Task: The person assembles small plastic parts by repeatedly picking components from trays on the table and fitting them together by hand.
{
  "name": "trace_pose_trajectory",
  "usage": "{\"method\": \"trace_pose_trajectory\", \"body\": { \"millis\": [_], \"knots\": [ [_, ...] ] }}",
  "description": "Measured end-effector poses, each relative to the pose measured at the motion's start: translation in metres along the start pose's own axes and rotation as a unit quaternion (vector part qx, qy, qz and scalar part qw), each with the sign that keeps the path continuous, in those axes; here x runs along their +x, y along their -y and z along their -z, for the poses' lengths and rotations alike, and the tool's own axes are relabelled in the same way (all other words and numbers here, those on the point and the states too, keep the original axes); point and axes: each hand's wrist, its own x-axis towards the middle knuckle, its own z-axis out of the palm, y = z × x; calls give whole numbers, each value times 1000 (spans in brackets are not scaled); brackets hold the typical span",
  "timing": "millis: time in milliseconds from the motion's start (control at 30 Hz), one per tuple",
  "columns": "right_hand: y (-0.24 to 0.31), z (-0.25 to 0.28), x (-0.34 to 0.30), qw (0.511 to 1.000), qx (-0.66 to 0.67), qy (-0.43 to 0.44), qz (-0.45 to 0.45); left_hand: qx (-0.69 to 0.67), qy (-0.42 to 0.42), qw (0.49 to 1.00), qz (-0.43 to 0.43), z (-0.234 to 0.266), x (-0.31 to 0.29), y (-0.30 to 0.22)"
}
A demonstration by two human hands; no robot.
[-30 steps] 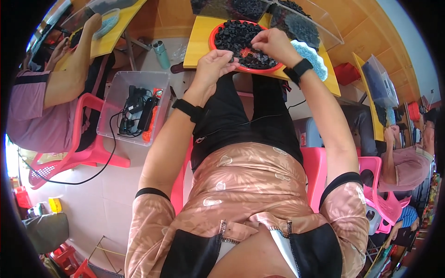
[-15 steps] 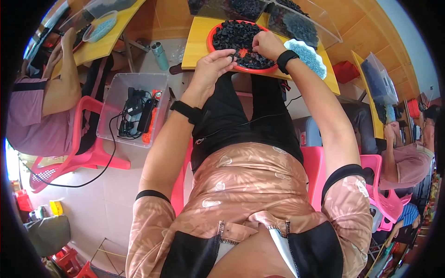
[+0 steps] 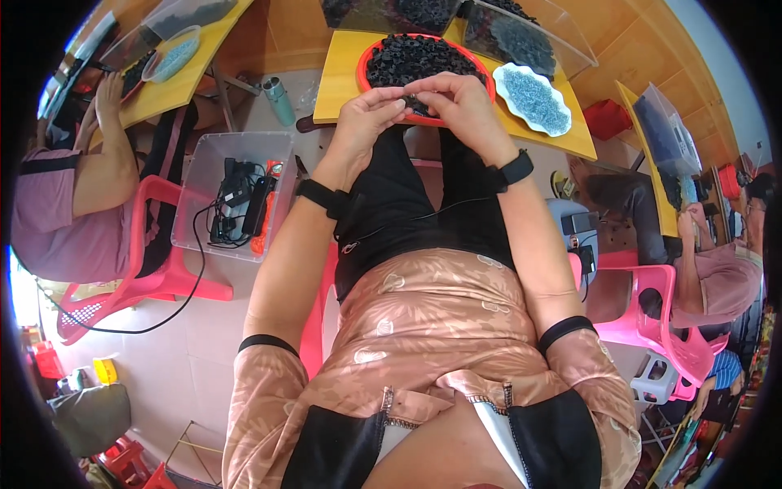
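My left hand (image 3: 364,121) is closed in a pinch on a small black part (image 3: 417,106) at the near rim of a round red tray (image 3: 362,75). Fingertips of my right hand (image 3: 463,110) meet the left ones at this part, also pinched together. Whatever the right fingers hold is too small and hidden to make out. Many loose small black pieces (image 3: 423,61) fill the tray. Right of it, a white scalloped dish (image 3: 555,133) holds a heap of tiny pale blue pieces (image 3: 531,96). Both stand on a yellow table (image 3: 336,63).
Clear bins (image 3: 529,50) of dark parts stand behind the tray. On the floor at left are a clear plastic box (image 3: 189,183) with cables and a green bottle (image 3: 278,101). People sit at yellow tables on both sides, on pink chairs (image 3: 151,273).
My right hand has drawn back from inside the tray to my left hand's fingertips. The orange-red patch seen among the black pieces is now out of sight. My left hand stays nearly in place.
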Motion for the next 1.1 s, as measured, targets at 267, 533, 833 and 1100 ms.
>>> {"method": "trace_pose_trajectory", "body": {
  "millis": [267, 533, 833, 1100],
  "knots": [
    [7, -5, -9, 998, 7, -41, -53, 13, -1, 1000, -1, -1, -1, -1],
    [-1, 8, -16, 959, 246, 14, -142, 23, 115, 992, 38, 5, -3, -7],
    [-13, 25, -13, 967, 143, 31, -207, -57, 131, 987, 74, 3, -8, -7],
    [-68, 24, 59, 965, -247, 78, -49, -147, 43, 987, 57, 12, 3, -5]
  ]
}}
